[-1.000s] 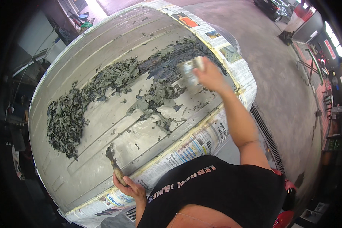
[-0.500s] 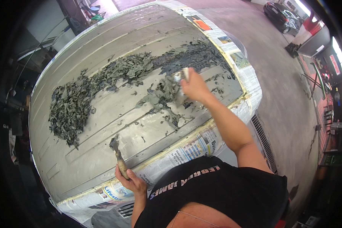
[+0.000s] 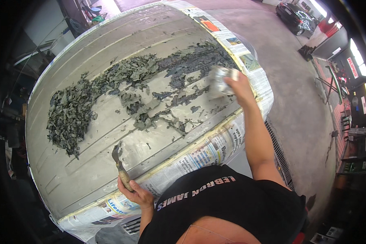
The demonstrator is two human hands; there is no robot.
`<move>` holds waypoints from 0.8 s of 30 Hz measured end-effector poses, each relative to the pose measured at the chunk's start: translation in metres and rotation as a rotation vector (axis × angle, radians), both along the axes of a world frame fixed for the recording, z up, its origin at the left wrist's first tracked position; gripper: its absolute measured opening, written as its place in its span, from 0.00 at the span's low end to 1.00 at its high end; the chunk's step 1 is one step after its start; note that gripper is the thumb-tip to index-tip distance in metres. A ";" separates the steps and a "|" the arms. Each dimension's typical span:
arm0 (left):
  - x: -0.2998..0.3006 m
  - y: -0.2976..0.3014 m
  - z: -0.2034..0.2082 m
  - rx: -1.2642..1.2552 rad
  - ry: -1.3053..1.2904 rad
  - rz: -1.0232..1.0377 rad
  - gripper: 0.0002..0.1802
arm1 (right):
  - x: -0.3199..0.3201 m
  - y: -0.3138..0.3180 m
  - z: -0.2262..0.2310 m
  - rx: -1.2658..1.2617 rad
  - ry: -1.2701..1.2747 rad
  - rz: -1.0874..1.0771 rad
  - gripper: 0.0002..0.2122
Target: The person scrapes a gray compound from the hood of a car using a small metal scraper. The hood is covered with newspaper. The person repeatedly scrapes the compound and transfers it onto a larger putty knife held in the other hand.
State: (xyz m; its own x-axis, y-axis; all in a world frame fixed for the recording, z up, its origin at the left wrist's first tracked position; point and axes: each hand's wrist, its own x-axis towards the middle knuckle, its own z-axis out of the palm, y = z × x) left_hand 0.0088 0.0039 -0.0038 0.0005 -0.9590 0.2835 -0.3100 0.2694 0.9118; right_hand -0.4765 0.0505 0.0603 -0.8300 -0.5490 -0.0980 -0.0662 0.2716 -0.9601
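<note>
My left hand (image 3: 136, 193) is wrapped round the wooden handle of a scraper (image 3: 122, 171), its dark, coated blade pointing away over the ribbed grey vehicle roof (image 3: 93, 150). Toward the roof's right side, my right hand (image 3: 242, 87) grips a flat, silvery-white piece (image 3: 223, 81), blurred by motion; its exact kind I cannot make out. It is at the roof surface beside a dark patch of loosened paint (image 3: 199, 61). Peeled grey-green paint flakes lie in a thick heap (image 3: 71, 118) at the left and in a band (image 3: 130, 69) across the middle, with scattered bits nearer me.
Newspaper (image 3: 199, 156) and yellow tape (image 3: 232, 46) cover the roof's edges. A floor grate (image 3: 278, 154) runs beside the vehicle. Farther right are a black car (image 3: 295, 18) and a folding stand (image 3: 333, 83). A whitish bin (image 3: 63, 42) stands beyond the roof at the left.
My right hand has swung right with the silvery-white piece. Some flakes in the middle now lie farther left, leaving more grey roof showing. My left hand still holds the scraper in nearly the same place.
</note>
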 end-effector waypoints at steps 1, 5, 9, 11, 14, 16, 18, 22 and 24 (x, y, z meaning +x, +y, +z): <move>0.001 0.000 -0.002 -0.006 -0.019 -0.007 0.28 | -0.015 0.026 -0.010 -0.044 -0.039 -0.059 0.11; 0.005 -0.001 -0.004 -0.034 -0.076 -0.019 0.29 | -0.029 0.079 -0.037 -0.038 -0.011 -0.302 0.13; 0.002 -0.003 -0.001 -0.018 -0.031 -0.039 0.27 | -0.015 0.058 -0.047 0.151 0.029 -0.321 0.14; 0.003 -0.003 -0.005 -0.011 -0.028 -0.039 0.27 | -0.003 0.035 -0.041 0.173 0.104 -0.373 0.15; 0.006 -0.004 -0.003 -0.016 -0.094 -0.036 0.27 | 0.010 0.026 -0.051 0.085 0.060 -0.326 0.15; 0.004 -0.002 -0.003 -0.020 -0.112 -0.043 0.27 | 0.020 0.017 -0.062 0.029 0.077 -0.256 0.16; 0.005 -0.003 -0.004 -0.020 -0.100 -0.062 0.28 | 0.047 -0.006 -0.069 0.047 0.192 -0.126 0.18; 0.005 -0.005 -0.004 -0.025 -0.065 -0.052 0.27 | 0.113 -0.042 -0.025 0.149 0.237 0.101 0.19; 0.005 -0.002 -0.005 -0.006 -0.014 -0.008 0.28 | 0.100 -0.036 -0.021 0.106 0.211 0.058 0.19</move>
State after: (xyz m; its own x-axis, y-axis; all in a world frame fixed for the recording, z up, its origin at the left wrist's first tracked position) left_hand 0.0142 0.0019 -0.0090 -0.0113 -0.9573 0.2889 -0.3208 0.2771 0.9057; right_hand -0.3769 0.0149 0.0396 -0.8055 -0.5925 0.0143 -0.2806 0.3600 -0.8897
